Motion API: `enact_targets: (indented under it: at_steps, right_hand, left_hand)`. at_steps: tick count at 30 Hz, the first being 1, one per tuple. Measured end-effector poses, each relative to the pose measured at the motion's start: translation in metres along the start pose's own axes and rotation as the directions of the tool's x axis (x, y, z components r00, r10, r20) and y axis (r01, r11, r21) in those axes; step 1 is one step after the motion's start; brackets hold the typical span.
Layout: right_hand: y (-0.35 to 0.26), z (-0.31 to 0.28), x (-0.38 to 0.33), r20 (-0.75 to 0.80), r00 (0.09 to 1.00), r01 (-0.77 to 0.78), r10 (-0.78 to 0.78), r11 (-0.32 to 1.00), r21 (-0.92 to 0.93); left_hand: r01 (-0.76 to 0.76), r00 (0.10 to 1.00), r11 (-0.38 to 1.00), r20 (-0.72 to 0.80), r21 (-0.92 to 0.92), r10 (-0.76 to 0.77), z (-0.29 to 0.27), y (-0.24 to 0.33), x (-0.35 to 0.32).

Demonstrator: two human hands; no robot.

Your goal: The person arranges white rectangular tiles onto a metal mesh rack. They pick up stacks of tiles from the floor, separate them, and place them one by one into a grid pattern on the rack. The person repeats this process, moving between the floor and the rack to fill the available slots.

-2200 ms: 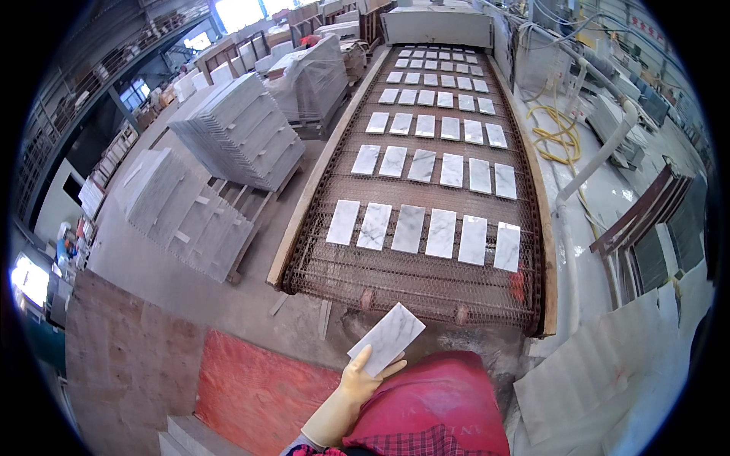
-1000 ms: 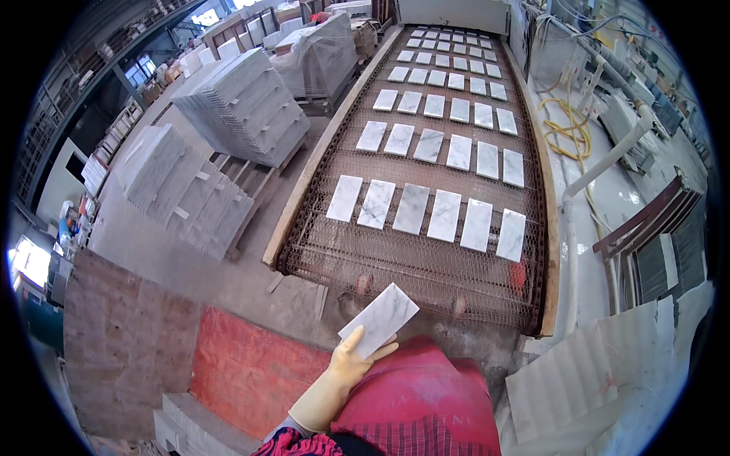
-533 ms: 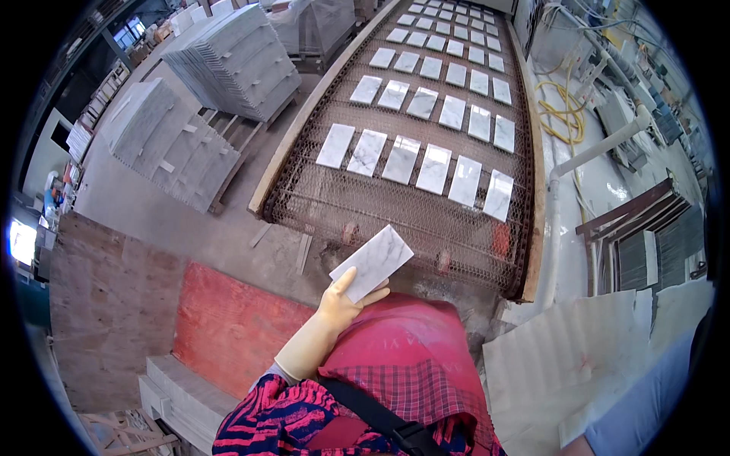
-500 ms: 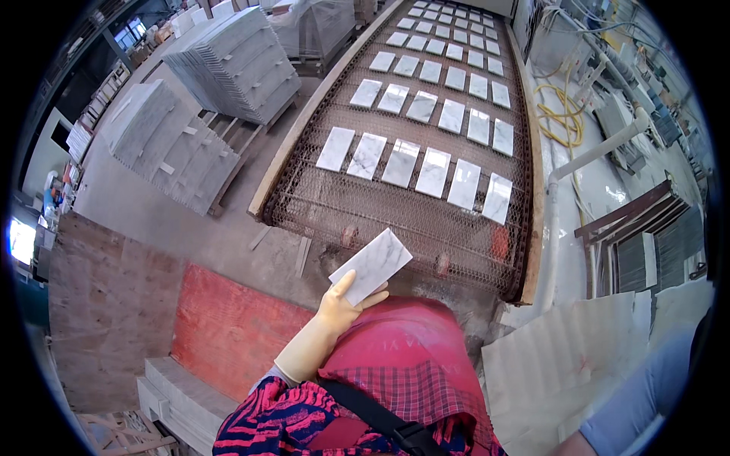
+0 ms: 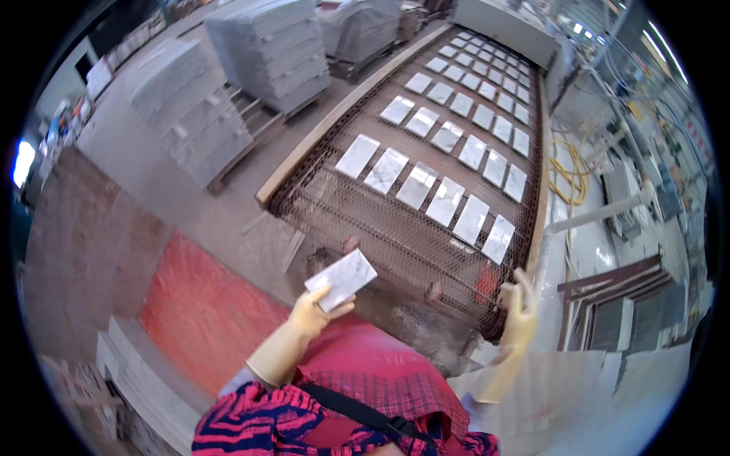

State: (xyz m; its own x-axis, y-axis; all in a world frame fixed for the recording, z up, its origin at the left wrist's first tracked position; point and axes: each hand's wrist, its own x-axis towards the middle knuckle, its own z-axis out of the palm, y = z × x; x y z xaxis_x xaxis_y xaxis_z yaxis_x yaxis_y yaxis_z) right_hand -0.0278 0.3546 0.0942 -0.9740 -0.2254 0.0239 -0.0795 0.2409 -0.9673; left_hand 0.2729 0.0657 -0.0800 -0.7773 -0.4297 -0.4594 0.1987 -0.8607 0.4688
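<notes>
My left hand (image 5: 308,313), in a cream rubber glove, grips a white, grey-veined marble tile (image 5: 346,275) by its near edge. The tile is tilted and held in front of my red apron (image 5: 365,348), short of the belt's near end. My right hand (image 5: 518,311), gloved alike and slightly blurred, is raised by the near right corner of the mesh conveyor belt (image 5: 357,216). Its fingers are apart and nothing is in them. Rows of similar marble tiles (image 5: 417,185) lie spaced along the belt.
A pale rail (image 5: 304,156) edges the belt's left side. Pallets of stacked slabs (image 5: 270,57) stand at far left. A reddish board (image 5: 199,292) lies at near left. On the right are a coiled yellow hose (image 5: 574,175), a pipe (image 5: 601,216) and a brown-framed rack (image 5: 608,281).
My right hand has come into view at the belt's near right corner. My left hand and its tile have shifted left and down in the picture. The view has tilted; a blue sleeve at lower right is gone.
</notes>
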Motion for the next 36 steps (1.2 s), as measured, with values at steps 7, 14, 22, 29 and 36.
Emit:
enact_targets:
  at_steps: [7,14,22,29,36]
  right_hand:
    - [0.119,0.016,-0.044,0.158,0.956,-0.241,0.246,0.969,-0.054]
    - [0.136,0.004,-0.051,0.114,0.965,-0.216,0.234,0.964,-0.153]
    - [0.112,0.016,-0.052,0.114,0.974,-0.158,0.198,0.944,-0.291]
    - [0.091,0.034,-0.061,0.151,0.969,-0.120,0.194,0.909,-0.399]
    - [0.105,0.041,-0.060,0.194,0.967,-0.070,0.165,0.904,-0.421]
  left_hand:
    - [-0.115,0.986,0.993,-0.119,-0.009,0.113,-0.009,0.041,0.042]
    - [-0.293,0.946,0.943,-0.187,-0.155,0.263,-0.011,0.070,0.117]
    - [-0.297,0.941,0.926,-0.238,-0.233,0.242,-0.062,0.105,0.177]
    - [-0.164,0.918,0.985,-0.375,-0.062,0.129,-0.069,0.110,0.181]
    - [-0.129,0.902,0.991,-0.419,-0.038,0.101,-0.077,0.101,0.161]
